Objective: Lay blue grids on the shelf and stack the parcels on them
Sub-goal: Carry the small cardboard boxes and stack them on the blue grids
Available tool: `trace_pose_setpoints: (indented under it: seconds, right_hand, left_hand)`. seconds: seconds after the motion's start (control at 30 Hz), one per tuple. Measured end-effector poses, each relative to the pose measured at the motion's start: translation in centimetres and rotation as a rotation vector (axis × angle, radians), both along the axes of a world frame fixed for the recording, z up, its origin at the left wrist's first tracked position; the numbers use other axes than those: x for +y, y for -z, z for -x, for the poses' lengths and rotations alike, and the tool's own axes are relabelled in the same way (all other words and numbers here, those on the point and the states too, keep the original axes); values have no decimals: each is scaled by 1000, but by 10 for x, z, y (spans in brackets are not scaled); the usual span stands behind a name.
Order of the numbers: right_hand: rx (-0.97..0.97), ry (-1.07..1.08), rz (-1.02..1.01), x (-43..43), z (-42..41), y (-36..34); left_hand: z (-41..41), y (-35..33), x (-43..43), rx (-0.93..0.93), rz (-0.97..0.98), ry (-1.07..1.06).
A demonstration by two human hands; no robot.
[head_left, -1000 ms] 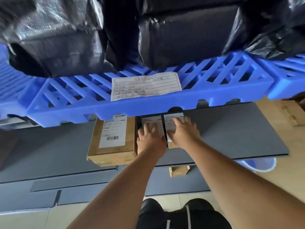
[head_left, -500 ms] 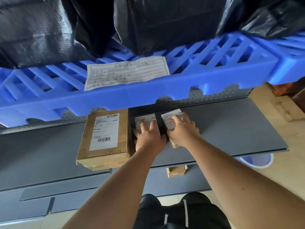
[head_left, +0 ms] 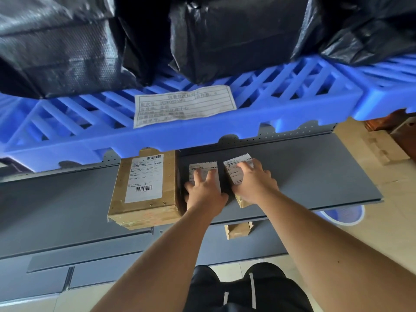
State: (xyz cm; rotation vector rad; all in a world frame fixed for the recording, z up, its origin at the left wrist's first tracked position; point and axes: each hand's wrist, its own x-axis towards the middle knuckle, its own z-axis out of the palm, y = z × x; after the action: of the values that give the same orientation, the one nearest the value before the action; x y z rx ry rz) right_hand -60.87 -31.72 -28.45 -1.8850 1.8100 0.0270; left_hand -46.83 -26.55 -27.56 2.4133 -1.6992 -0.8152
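Your left hand (head_left: pixel 206 194) lies with spread fingers on a dark small parcel (head_left: pixel 203 174), and your right hand (head_left: pixel 253 184) holds a tan small parcel (head_left: pixel 236 171); both are just right of the big carton (head_left: pixel 144 188) on the bare grey shelf (head_left: pixel 315 172). Above the carton, a blue grid (head_left: pixel 225 124) already carries black-wrapped parcels (head_left: pixel 236 34). I judge this lower shelf has no grid yet, so much is left.

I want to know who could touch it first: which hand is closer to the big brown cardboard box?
Left. The left hand rests right beside the big brown cardboard box; the right hand lies farther right.
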Motion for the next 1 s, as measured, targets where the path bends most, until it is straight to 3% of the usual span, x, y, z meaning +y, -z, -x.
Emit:
trace_pose_setpoints:
  seconds: [0.33, 1.0]
  right_hand:
    - [75, 84, -51, 35, 15, -38]
    - [-45, 160, 16, 126, 44, -95]
  left_hand:
    - [10, -26, 30, 44, -61, -21]
    - [38, -80, 100, 77, 12, -49]
